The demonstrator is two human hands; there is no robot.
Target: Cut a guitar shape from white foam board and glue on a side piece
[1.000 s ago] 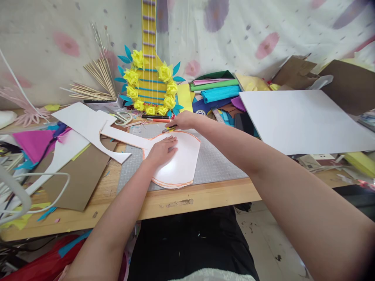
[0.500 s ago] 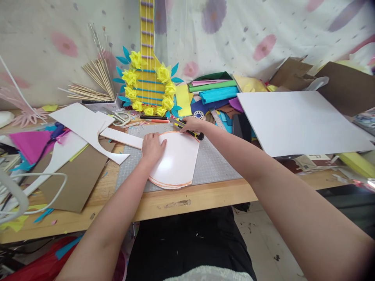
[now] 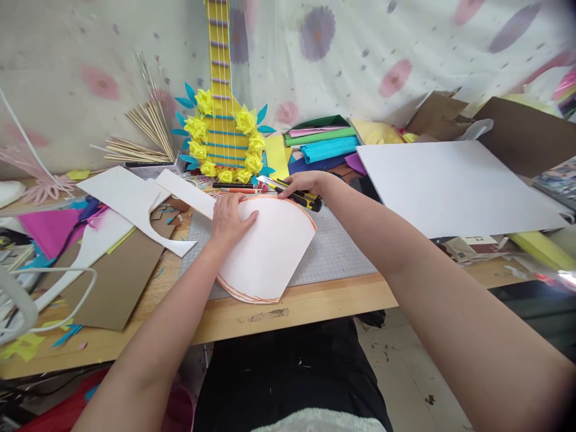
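A white guitar-shaped foam board cutout (image 3: pixel 265 258) with orange marker lines along its curved edges lies over the grey cutting mat (image 3: pixel 346 246). My left hand (image 3: pixel 231 217) rests on it where the neck meets the body, fingers flat and thumb apart. In my right hand (image 3: pixel 299 185) is a yellow-and-black utility knife (image 3: pixel 310 201), its blade pointing left, just beyond the cutout's far edge. My right fingertips are at that edge; whether they also touch the board I cannot tell. Behind the mat lie a black pen (image 3: pixel 228 185) and an orange pen (image 3: pixel 240 191).
A yellow guitar model (image 3: pixel 225 141) with paper flowers stands at the back. White offcuts (image 3: pixel 121 195) and brown cardboard (image 3: pixel 110 288) cover the left. A large white board (image 3: pixel 454 186) lies right. Wooden sticks (image 3: pixel 153 129) and rolled coloured paper (image 3: pixel 330 149) sit behind.
The cutout has turned clockwise under my left hand, its neck swinging away from me and its straight edge slanting more. The knife stays in my right hand. The view has shifted slightly.
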